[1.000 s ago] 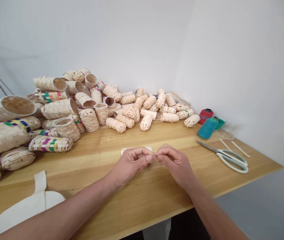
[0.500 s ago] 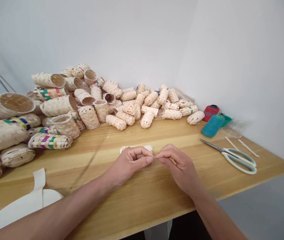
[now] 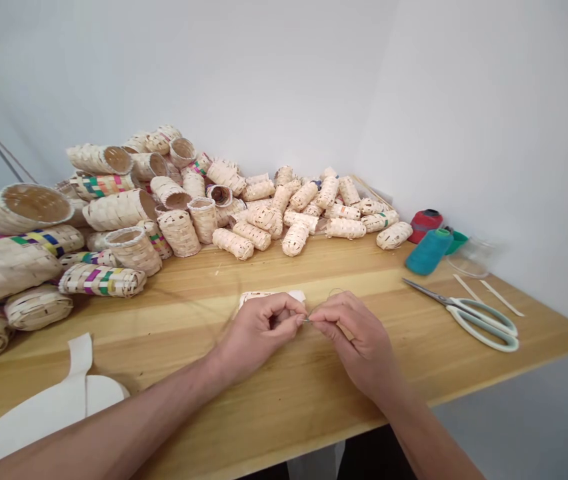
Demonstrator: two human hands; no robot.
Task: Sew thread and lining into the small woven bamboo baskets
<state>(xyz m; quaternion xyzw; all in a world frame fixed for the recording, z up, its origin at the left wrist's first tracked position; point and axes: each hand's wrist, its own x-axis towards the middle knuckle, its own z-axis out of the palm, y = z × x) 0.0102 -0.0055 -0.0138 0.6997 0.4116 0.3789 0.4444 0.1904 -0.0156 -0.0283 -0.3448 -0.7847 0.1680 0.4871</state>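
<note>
Two bare hands work close together over the middle of the tabletop, a honey-coloured wooden surface. The left hand is closed into a pinch, its fingers curled in, and the right hand pinches too, its fingertips almost meeting the left thumb. A fine pale thread passes between them and loops up just beyond the right hand. A small pale woven bamboo piece lies on the tabletop directly behind the hands, mostly hidden by the left one.

Farther back, against the white wall, sits a large heap of woven bamboo tubes, some banded in pink, green and blue. Beside it lies a group of small woven bamboo rolls. To the right stand a red thread spool, a teal thread cone, a small green cup and a clear plastic container. Nearer the edge lie pale-green-handled steel scissors and two thin pale sticks. A white cut-out sheet lies at the lower left, partly under the left forearm.
</note>
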